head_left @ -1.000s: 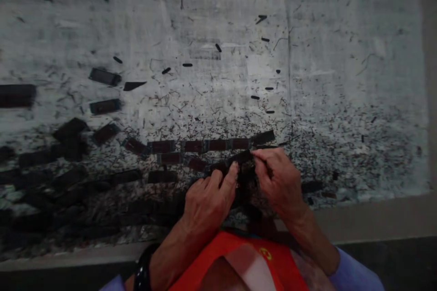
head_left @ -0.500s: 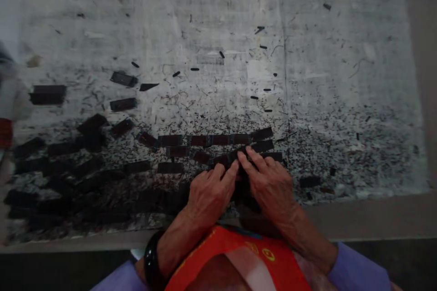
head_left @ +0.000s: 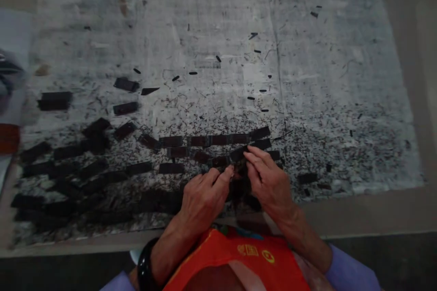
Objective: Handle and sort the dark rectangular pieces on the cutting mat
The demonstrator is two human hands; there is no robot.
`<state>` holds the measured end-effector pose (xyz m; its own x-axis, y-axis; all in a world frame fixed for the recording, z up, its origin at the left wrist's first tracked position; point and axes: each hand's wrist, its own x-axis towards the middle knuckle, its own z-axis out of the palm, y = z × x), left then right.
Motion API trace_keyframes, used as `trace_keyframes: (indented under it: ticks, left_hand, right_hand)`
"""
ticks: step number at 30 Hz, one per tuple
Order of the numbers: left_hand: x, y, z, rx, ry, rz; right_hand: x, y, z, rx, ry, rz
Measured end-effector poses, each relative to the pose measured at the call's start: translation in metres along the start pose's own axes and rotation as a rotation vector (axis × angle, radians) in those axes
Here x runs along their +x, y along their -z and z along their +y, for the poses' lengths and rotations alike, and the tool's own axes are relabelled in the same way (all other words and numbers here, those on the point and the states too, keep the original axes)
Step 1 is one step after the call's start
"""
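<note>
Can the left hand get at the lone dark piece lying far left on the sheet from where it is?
Probably yes. The left hand is by the piece rows; nothing stands between it and the lone piece, only flat scattered pieces.

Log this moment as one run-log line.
left hand: fingertips on dark strip | right hand: fingers on strip row end | surface: littered paper sheet | grip: unclear

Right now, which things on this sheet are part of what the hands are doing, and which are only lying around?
In hand:
- left hand and right hand, fingertips on the dark strip
- rows of dark strips just beyond the fingers

Lying about:
- loose strips at far left
- small black bits farther up the paper sheet
- red bag
</note>
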<state>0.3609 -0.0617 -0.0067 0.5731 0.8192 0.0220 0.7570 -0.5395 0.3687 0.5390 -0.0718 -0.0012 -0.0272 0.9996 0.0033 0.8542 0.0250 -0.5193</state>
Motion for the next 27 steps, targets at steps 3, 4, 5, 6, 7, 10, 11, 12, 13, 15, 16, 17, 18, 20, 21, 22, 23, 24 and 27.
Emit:
trace_keyframes:
  ticks: [3,4,5,6,7,10,11,12,13,15,16,17,18,20,21,22,23,24,27]
  left_hand:
    - [0.000,0.001,0.000,-0.046,0.016,-0.001]
    - [-0.001,0.001,0.000,-0.061,0.020,0.000]
    - [-0.001,0.001,0.000,-0.078,0.021,0.001]
    - [-0.001,0.001,0.001,-0.099,0.023,0.004]
    - [0.000,0.001,0.001,-0.122,0.025,0.009]
    - [0.002,0.001,0.002,-0.191,0.040,0.023]
    - [0.002,0.001,0.002,-0.229,0.050,0.031]
    - [0.003,0.001,0.001,-0.277,0.062,0.042]
    - [0.004,0.002,0.001,-0.330,0.073,0.054]
    - [0.005,0.003,0.001,-0.427,0.087,0.068]
    - [0.006,0.004,0.001,-0.455,0.090,0.069]
    - [0.006,0.006,0.002,-0.465,0.092,0.069]
    - [0.007,0.007,0.002,-0.473,0.091,0.070]
    - [0.009,0.009,0.004,-0.501,0.086,0.083]
    - [0.010,0.009,0.004,-0.523,0.086,0.095]
    - [0.010,0.010,0.005,-0.548,0.089,0.108]
    - [0.011,0.011,0.006,-0.572,0.093,0.121]
    - [0.012,0.011,0.006,-0.592,0.098,0.132]
    - [0.013,0.013,0.008,-0.636,0.121,0.153]
  right_hand:
    - [0.002,0.005,-0.001,0.033,-0.027,0.051]
    - [0.002,0.007,-0.002,0.040,-0.040,0.075]
    - [0.003,0.009,-0.003,0.048,-0.052,0.099]
    - [0.003,0.010,-0.005,0.057,-0.063,0.114]
    - [0.003,0.011,-0.005,0.067,-0.072,0.126]
    - [0.003,0.010,-0.005,0.097,-0.094,0.133]
    - [0.003,0.009,-0.004,0.111,-0.101,0.131]
    - [0.004,0.008,-0.003,0.129,-0.108,0.129]
    - [0.004,0.007,-0.001,0.148,-0.119,0.128]
    - [0.006,0.006,0.003,0.178,-0.152,0.127]
    - [0.007,0.005,0.004,0.183,-0.171,0.126]
    - [0.007,0.005,0.006,0.179,-0.188,0.122]
    - [0.008,0.006,0.007,0.169,-0.199,0.121]
    - [0.010,0.007,0.010,0.152,-0.203,0.125]
    - [0.010,0.008,0.011,0.150,-0.199,0.137]
    - [0.011,0.009,0.013,0.155,-0.195,0.157]
    - [0.011,0.010,0.015,0.167,-0.194,0.181]
    - [0.011,0.012,0.017,0.180,-0.200,0.207]
    - [0.010,0.014,0.023,0.204,-0.261,0.261]
